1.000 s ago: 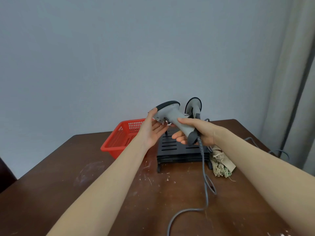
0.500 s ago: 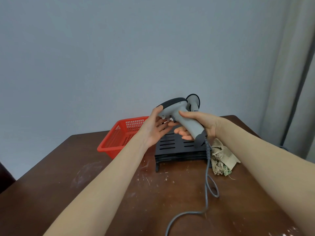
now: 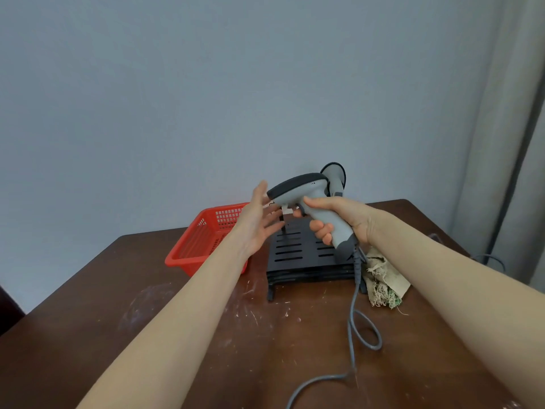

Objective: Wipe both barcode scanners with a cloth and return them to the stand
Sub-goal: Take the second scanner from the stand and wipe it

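My right hand (image 3: 339, 219) grips the handle of a grey barcode scanner (image 3: 306, 196) with a dark top, held in the air above the black slotted stand (image 3: 298, 255). Its grey cable (image 3: 356, 320) hangs down and loops on the table. My left hand (image 3: 259, 222) is open, fingers spread, beside the scanner's head and just apart from it. A second scanner (image 3: 336, 180) stands upright on the stand behind the held one, mostly hidden. A frayed beige cloth (image 3: 383, 281) lies on the table right of the stand.
A red plastic basket (image 3: 206, 240) sits left of the stand on the brown wooden table (image 3: 147, 305), which has white scuffs. A grey wall is behind. A curtain (image 3: 507, 143) and a dark cable hang at the right.
My left hand has let go of the scanner's head and opened a little to the left. My right hand has turned the scanner more level, head pointing left.
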